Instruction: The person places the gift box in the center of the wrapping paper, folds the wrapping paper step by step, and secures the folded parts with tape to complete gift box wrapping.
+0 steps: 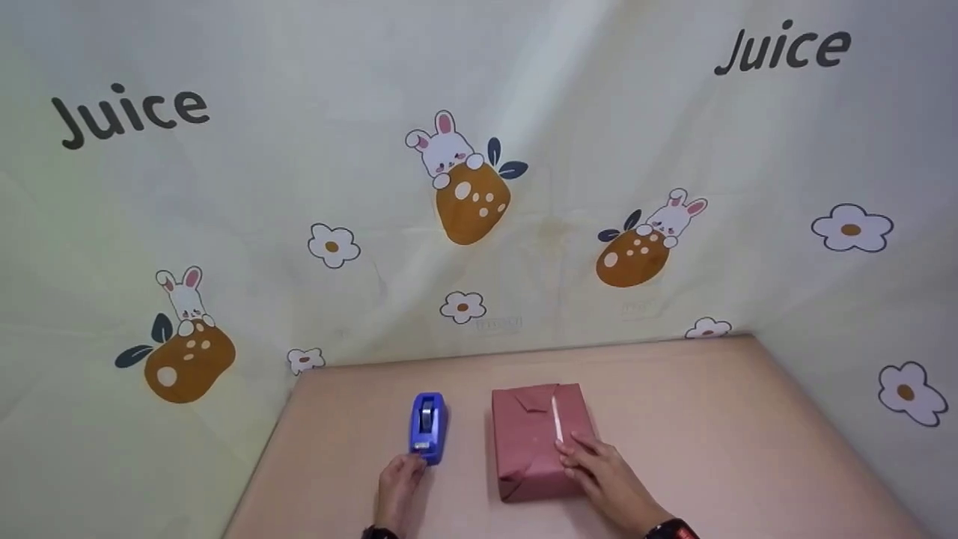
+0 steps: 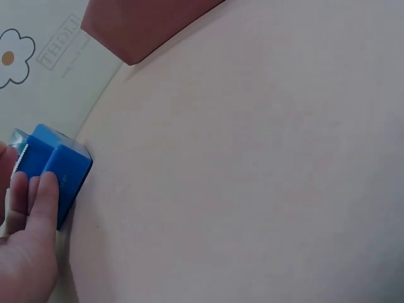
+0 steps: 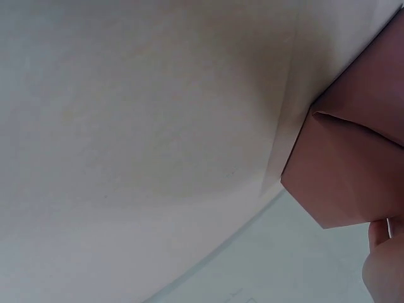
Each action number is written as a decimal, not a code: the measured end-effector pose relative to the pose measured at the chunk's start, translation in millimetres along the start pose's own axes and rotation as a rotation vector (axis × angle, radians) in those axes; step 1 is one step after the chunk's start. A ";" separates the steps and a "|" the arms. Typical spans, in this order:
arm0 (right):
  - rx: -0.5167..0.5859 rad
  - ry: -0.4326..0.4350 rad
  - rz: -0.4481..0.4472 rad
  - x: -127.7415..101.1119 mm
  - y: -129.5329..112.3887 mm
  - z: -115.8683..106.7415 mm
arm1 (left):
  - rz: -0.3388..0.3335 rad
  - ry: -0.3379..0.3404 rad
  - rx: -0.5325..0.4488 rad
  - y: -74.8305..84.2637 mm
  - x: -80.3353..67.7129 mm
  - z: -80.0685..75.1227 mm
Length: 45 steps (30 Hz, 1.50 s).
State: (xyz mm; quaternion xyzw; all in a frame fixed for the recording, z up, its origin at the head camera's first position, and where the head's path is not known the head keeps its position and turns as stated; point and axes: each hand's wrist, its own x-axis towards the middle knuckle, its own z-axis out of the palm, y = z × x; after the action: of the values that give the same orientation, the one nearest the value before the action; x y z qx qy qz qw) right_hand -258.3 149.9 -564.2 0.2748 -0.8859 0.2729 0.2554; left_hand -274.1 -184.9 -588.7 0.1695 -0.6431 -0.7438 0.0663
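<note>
On the surface (image 1: 711, 419), right hand (image 1: 602, 468) presses flat on the parcel (image 1: 535, 438); left hand (image 1: 400, 483), at nine o'clock, touches the tape dispenser (image 1: 428, 423); steady its base.

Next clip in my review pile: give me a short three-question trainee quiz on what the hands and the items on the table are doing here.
1. True or false: the left hand touches the blue tape dispenser.
2. Which thing does the right hand rest on?
A. the tape dispenser
B. the wrapped box
C. the bare table
3. Fill in: seen from the head camera, the tape dispenser stands to the ____ of the wrapped box.

Key:
1. True; its fingers lie against the dispenser's near end.
2. B; the fingers lie flat on top, by the pale strip of tape.
3. left
</note>
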 end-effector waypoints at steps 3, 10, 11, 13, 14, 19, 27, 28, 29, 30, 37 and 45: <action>0.003 -0.008 0.003 0.1 0.3 -0.1 | -0.005 0.022 0.025 -2.6 0.8 0.0; 0.002 0.003 -0.016 1.3 -0.4 -0.4 | 0.002 0.001 -0.015 -4.2 1.6 -2.3; 0.004 0.001 -0.018 1.6 -0.3 -0.4 | 0.006 -0.009 -0.030 -4.0 1.3 -2.9; 0.002 -0.005 -0.018 2.0 -0.3 -0.5 | 0.015 -0.027 -0.062 -4.3 1.6 -3.9; 0.000 -0.008 -0.017 2.2 -0.2 -0.6 | 0.019 -0.037 -0.078 -4.4 1.7 -4.4; -0.004 -0.017 -0.004 2.4 -0.1 -0.7 | 0.025 -0.062 -0.095 -3.9 2.5 -5.4; 0.009 -0.027 0.020 2.1 0.6 -0.8 | -0.087 -0.101 0.014 1.7 0.6 -3.0; 0.011 -0.028 0.024 2.0 0.8 -0.8 | -0.110 -0.108 0.046 2.8 0.0 -2.3; 0.008 -0.031 0.027 1.9 0.9 -0.8 | -0.124 -0.113 0.086 3.4 -0.2 -1.5; 0.010 -0.033 0.028 1.9 1.0 -0.7 | -0.134 -0.113 0.124 4.1 -0.5 -0.9; 0.018 -0.035 0.027 1.6 1.1 -1.0 | -0.100 -0.068 0.279 1.3 -0.8 2.8; 0.000 -0.039 0.020 1.1 -1.0 -1.4 | -0.071 -0.063 0.419 -5.2 0.1 1.6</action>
State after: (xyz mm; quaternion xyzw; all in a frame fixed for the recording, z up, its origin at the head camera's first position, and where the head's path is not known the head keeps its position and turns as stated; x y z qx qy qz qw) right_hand -258.0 149.6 -562.1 0.2711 -0.8935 0.2701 0.2351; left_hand -274.1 -182.6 -593.6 0.1788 -0.7790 -0.6007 -0.0165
